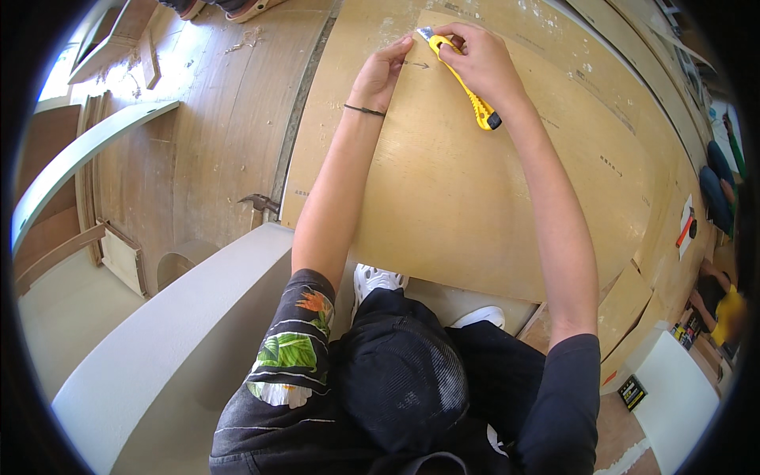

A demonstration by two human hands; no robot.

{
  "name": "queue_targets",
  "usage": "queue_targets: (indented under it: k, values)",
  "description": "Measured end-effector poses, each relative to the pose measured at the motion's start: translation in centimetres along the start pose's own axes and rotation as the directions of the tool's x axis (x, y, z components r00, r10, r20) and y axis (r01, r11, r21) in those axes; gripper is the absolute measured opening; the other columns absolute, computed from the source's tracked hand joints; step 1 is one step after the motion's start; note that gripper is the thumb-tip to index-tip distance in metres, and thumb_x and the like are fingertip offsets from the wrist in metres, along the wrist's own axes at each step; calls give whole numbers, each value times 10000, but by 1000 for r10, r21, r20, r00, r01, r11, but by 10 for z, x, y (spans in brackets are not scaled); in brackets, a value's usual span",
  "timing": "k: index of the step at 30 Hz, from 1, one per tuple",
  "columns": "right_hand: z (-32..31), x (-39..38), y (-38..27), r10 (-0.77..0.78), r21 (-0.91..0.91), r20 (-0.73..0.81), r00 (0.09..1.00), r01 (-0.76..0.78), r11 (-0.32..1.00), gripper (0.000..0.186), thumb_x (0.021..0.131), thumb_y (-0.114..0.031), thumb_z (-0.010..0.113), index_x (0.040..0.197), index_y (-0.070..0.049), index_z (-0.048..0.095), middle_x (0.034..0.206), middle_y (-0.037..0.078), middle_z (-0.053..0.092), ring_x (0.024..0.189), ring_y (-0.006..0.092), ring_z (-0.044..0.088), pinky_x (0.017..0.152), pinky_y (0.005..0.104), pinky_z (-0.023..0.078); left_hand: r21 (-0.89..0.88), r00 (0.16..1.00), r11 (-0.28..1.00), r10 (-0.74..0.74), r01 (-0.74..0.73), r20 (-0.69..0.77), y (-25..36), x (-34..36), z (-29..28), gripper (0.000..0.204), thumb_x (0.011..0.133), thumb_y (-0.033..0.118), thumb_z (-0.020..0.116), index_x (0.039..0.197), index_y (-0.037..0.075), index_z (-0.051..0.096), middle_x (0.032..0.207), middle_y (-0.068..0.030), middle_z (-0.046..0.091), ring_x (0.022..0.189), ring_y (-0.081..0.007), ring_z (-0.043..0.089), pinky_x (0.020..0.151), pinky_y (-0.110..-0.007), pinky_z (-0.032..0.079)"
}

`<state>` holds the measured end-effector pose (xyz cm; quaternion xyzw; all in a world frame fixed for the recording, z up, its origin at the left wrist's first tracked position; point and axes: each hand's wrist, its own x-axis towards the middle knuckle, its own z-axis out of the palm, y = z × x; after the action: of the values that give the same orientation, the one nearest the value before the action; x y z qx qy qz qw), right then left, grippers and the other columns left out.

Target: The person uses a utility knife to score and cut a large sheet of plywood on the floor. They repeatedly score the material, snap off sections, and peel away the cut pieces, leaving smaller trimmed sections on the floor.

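A wide brown sheet [459, 214] is stretching from twelve round to four o'clock, overlying another brown board [328, 119] that is showing along its edge toward eleven. A wooden floor [222, 119] is spreading out from ten to eleven o'clock. A thick white curved panel [182, 348] is sweeping across eight o'clock, and a slimmer pale curved strip [79, 166] is arching between nine and ten. A black mesh cap [404, 380] is showing near six o'clock.

At one o'clock the right hand [483, 65] is gripping a yellow utility knife [472, 96], with thumb and fingers closing around its front half. At twelve, the left hand [380, 75] is bringing thumb and fingertips together at the sheet's edge, just beside the blade; I cannot tell whether they are pinching it. The knife itself is slanting over the sheet, its blade pointing toward twelve and its dark end toward one.

A claw hammer [261, 204] is lying between nine and ten o'clock. A thin dark band [364, 109] is circling the left wrist.
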<state>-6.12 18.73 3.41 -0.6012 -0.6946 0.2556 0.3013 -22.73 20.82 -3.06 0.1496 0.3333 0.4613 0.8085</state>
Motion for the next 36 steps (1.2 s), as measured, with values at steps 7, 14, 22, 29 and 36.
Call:
queue_targets:
  k: [7,14,22,29,36]
  values:
    - [-1,2,-1,48,-9,39,998,-47,999,294,861,-157,642,1137,-68,692,830,70,626,721,165,587,695,306,497,62,1000,998,-2,1,16,0,-2,1,297,974,185,564,1217,15,583,1081,-113,663,947,-188,659,843,-329,562]
    - [1,1,11,137,260,61,989,-148,954,287,924,-187,631,1187,-79,672,884,25,637,762,98,590,701,250,500,-14,1000,1000,-7,8,22,0,4,-3,270,955,173,575,1157,-3,604,1071,-114,663,927,-188,651,790,-317,556]
    - [12,4,35,181,506,61,982,-187,842,298,970,-178,580,1248,-72,584,944,34,637,774,90,600,691,233,499,766,904,533,402,-359,144,16,50,-15,245,918,256,634,1001,29,677,816,-81,688,649,-173,629,605,-321,510]
    - [14,1,30,158,320,-118,980,-113,940,260,935,-109,574,1177,-17,602,1025,108,679,896,198,643,794,315,518,935,756,-206,549,-290,356,7,72,-26,314,967,223,518,1003,-77,603,857,-239,667,779,-340,655,705,-439,513]
    - [14,1,27,184,359,-163,969,-116,926,282,951,-125,547,1209,-14,572,1027,141,674,946,229,640,840,341,508,948,860,259,510,-185,28,39,48,-25,315,955,213,552,1160,-25,540,985,-181,624,823,-260,627,714,-344,500]
